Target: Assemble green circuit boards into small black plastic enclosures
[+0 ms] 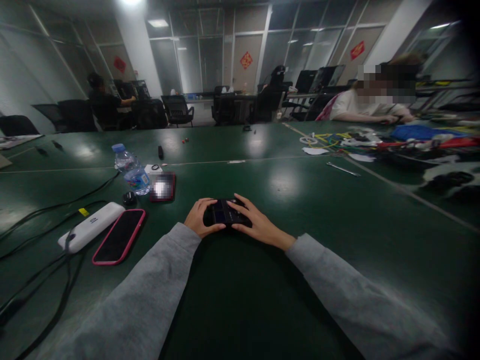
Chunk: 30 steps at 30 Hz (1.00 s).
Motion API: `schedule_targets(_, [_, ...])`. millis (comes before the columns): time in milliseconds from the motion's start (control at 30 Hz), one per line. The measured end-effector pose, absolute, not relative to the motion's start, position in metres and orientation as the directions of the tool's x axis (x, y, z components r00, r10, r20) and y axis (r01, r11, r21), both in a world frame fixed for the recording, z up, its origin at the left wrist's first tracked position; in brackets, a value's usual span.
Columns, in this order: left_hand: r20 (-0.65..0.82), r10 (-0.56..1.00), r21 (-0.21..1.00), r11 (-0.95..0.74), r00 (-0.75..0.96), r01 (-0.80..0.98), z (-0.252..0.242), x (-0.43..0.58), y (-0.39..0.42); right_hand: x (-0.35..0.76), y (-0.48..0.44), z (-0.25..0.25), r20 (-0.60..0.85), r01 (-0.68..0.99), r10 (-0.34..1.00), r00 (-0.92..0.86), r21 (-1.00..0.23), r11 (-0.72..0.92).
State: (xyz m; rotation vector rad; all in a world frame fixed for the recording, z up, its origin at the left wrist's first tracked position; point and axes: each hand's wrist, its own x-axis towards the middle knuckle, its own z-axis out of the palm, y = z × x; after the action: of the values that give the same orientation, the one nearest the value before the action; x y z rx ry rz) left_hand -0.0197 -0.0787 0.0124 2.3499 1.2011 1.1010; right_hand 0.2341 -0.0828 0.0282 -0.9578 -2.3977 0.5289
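Note:
On the green table [285, 215] in front of me lies a small black device [221, 214] with a dark screen on its left part and what look like buttons on its right. My left hand [202, 218] grips its left end, thumb along the near edge and fingers round the far side. From the other end my right hand [258, 220] holds it, its thumb at the near edge and its fingers spread over the top and far side. Both hands partly cover the device, so its exact kind is unclear.
To the left are a pink-cased phone [120, 237], a white power bank [92, 227], black cables [63, 280], a water bottle [131, 170] and a red-edged object [170, 186]. A wrench [343, 170] and tangled wires [352, 140] lie right, near another person [348, 105].

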Motion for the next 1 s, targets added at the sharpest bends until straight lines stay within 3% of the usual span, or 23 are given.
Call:
schedule_targets(700, [0.527,0.777,0.543,-0.619,0.344,0.567,0.0157,-0.0190,-0.0808,0.2357,-0.0828,0.0278,0.276,0.523,0.734,-0.620,-0.552,0.649])
schedule_targets(1000, [0.492,0.811,0.592,-0.578,0.316,0.562,0.0148,-0.0167,-0.0829,0.2346,-0.0813,0.0256,0.332,0.498,0.708,-0.624,-0.529,0.687])
